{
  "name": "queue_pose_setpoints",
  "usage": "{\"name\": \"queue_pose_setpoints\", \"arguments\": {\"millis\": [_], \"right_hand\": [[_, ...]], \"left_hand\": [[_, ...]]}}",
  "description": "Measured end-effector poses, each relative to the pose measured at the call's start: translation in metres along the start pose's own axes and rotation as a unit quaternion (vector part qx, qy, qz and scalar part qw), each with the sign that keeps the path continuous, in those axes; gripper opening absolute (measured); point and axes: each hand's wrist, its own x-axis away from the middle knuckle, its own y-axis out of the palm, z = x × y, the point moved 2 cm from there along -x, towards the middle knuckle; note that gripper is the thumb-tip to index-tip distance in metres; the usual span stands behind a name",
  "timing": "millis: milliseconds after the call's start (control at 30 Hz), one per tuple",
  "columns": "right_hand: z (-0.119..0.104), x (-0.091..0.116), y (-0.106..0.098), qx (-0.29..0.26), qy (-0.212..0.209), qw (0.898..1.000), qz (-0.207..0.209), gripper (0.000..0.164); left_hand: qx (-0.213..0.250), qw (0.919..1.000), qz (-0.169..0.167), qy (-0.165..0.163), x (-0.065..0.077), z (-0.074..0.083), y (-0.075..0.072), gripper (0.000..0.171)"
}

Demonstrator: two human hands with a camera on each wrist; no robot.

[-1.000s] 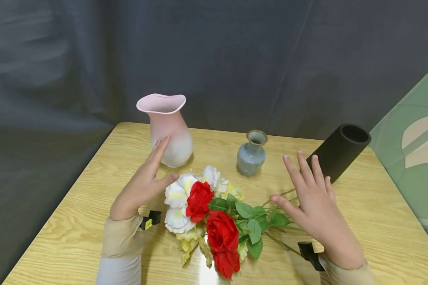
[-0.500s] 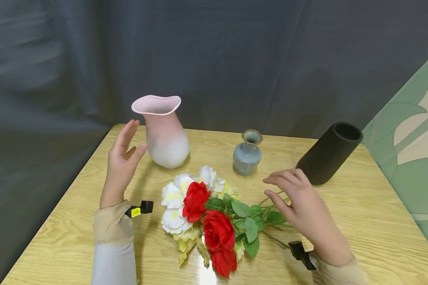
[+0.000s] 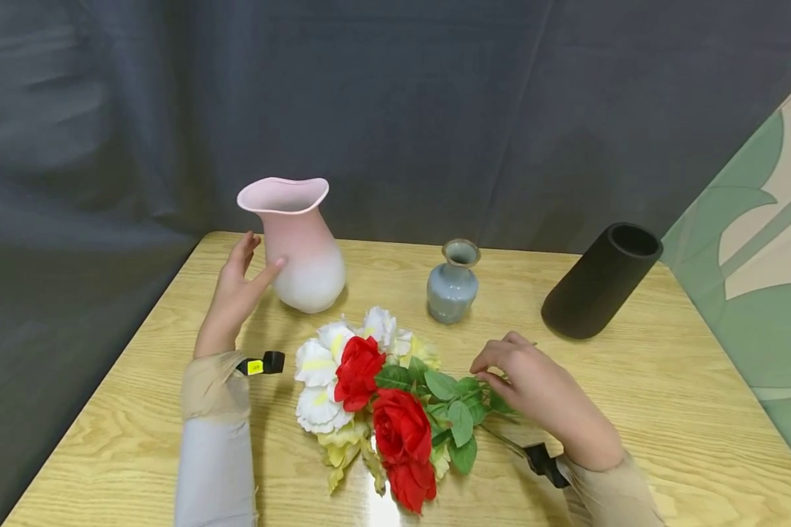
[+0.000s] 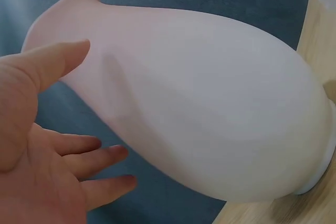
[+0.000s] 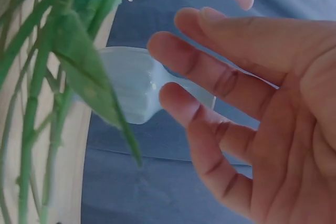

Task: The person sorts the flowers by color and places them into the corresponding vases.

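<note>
On the left of the table stands a tall vase (image 3: 306, 256), pink at its wavy rim and white below. My left hand (image 3: 229, 304) is at its left side, thumb in front of the neck and fingers behind. In the left wrist view the fingers (image 4: 97, 161) are loosely bent; whether they touch the vase I cannot tell. Red roses (image 3: 402, 424) and white flowers (image 3: 323, 380) lie in a bunch, stems pointing right. Above the green stems (image 5: 31, 108) hovers my right hand (image 3: 540, 384), fingers loosely bent and holding nothing.
A small blue-grey vase (image 3: 451, 293) stands behind the bunch. To its right, a black cylindrical vase (image 3: 600, 282) with a slanted look stands near the table's back edge. Dark cloth (image 3: 395, 117) hangs behind the wooden table (image 3: 132, 410).
My left hand has gone from in front of the pink and white vase to its left side. The right hand has dropped leftward over the stems, its spread fingers now bent.
</note>
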Motion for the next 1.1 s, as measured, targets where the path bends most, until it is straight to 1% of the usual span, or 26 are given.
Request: {"name": "queue_pose_setpoints", "arguments": {"millis": [200,400,500,600,700,800,967,1100], "right_hand": [[0.002,-0.002,0.006,-0.019,-0.007,0.999,-0.045,0.012],[0.003,-0.003,0.012,-0.025,0.006,0.995,-0.093,0.013],[0.003,-0.003,0.015,-0.024,0.011,0.994,-0.109,0.015],[0.002,-0.002,0.018,-0.024,0.006,0.993,-0.118,0.014],[0.002,-0.003,0.02,-0.03,-0.001,0.992,-0.122,0.015],[0.002,-0.003,0.022,-0.036,-0.007,0.992,-0.117,0.016],[0.002,-0.003,0.021,-0.039,-0.005,0.995,-0.093,0.015],[0.004,-0.003,0.019,-0.048,-0.012,0.996,-0.068,0.015]], "left_hand": [[0.02,0.9997,0.01,0.011,-0.007,-0.003,0.003,0.09],[0.043,0.9989,0.003,0.022,-0.016,-0.009,0.013,0.085],[0.041,0.9989,0.003,0.022,-0.019,-0.012,0.019,0.084],[0.031,0.9994,0.006,0.013,-0.018,-0.013,0.021,0.085],[0.021,0.9997,0.01,0.012,-0.016,-0.015,0.022,0.086],[0.018,0.9996,0.015,0.018,-0.015,-0.017,0.022,0.084],[0.018,0.9995,0.02,0.019,-0.015,-0.018,0.022,0.083],[0.014,0.9991,0.027,0.031,-0.016,-0.019,0.022,0.082]]}}
